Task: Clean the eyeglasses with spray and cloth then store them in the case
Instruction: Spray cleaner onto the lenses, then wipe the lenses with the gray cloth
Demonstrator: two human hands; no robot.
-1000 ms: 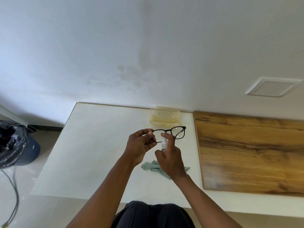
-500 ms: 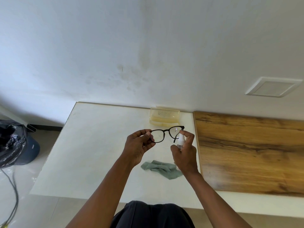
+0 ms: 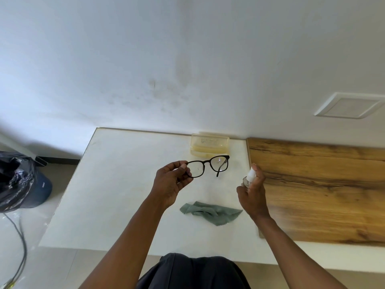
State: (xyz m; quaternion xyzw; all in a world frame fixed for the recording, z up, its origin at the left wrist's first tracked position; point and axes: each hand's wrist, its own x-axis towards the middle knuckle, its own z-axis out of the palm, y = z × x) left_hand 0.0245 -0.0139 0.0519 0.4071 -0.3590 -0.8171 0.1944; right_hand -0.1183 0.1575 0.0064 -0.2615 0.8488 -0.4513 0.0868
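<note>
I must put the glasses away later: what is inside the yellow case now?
The translucent case stands against the wall, apparently closed. No object shows through it, but its contents cannot be confirmed. The left hand holds the eyeglasses.

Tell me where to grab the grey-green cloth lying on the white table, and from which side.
Pinch the cloth at its raised, crumpled folds near the middle, coming straight down from above. It lies loose on the white table, so the flat edges offer little to catch. The right hand is nearest but holds the spray bottle; that probably goes down first.

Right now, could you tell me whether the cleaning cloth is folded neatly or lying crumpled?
Crumpled. The green cloth lies bunched in loose creases on the white table, untouched by either hand.
</note>
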